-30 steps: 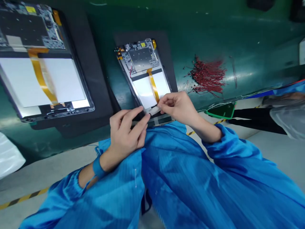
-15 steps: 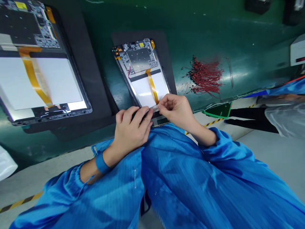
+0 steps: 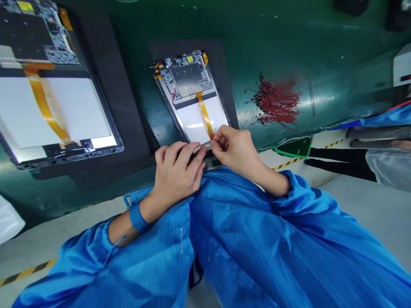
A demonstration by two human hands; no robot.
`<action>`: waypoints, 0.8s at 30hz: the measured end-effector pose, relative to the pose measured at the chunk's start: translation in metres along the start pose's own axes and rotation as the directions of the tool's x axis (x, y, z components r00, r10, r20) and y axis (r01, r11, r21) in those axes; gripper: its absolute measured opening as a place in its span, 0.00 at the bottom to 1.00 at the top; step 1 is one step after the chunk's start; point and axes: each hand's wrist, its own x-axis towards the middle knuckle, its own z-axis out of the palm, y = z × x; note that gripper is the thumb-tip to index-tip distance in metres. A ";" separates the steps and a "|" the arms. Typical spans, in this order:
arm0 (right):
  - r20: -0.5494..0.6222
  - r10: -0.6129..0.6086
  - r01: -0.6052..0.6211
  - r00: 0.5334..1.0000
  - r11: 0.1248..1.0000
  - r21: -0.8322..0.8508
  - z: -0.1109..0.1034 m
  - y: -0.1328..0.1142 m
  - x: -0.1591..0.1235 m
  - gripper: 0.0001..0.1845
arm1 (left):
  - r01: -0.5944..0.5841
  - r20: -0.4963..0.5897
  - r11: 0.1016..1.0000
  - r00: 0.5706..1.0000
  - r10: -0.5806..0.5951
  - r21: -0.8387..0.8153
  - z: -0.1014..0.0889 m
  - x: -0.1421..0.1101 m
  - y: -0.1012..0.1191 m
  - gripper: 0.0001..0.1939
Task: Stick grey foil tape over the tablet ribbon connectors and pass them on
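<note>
An opened tablet [image 3: 192,119] lies face down on a dark mat, its circuit board [image 3: 188,77] at the far end and an orange ribbon cable [image 3: 204,114] running down its pale panel. My left hand [image 3: 176,171] rests palm down over the tablet's near edge, fingers apart, fingertips pressing there. Close beside it, my right hand [image 3: 237,147] pinches thumb and forefinger together near the cable's lower end. A thin pale strip [image 3: 207,144] shows between the two hands. What the right fingertips hold is too small to make out.
A larger-looking opened tablet [image 3: 77,107] lies on a black mat [image 3: 128,128] at left. Red wires [image 3: 278,100] with black ends are heaped to the right on the green table [image 3: 321,51]. Past the table edge are a green-rimmed bin [image 3: 295,147] and another person's legs [image 3: 343,160].
My right hand has shifted slightly left, closer to the left hand at the tablet's near edge. The left hand and the tablet stay nearly in place.
</note>
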 end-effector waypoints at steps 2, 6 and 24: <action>-0.041 -0.011 0.007 0.999 0.994 -0.106 0.000 0.003 -0.002 0.04 | -0.009 -0.021 1.000 1.000 0.009 0.008 0.001 0.002 0.001 0.22; -0.126 -0.293 0.245 0.948 0.922 -0.300 0.000 0.027 -0.014 0.09 | 0.009 -0.004 0.999 1.000 -0.008 0.034 0.003 0.007 0.003 0.23; -0.256 -0.161 0.072 0.953 0.943 -0.326 -0.007 0.062 0.000 0.21 | 0.349 0.059 0.879 0.935 -0.349 -0.325 0.005 -0.012 0.004 0.49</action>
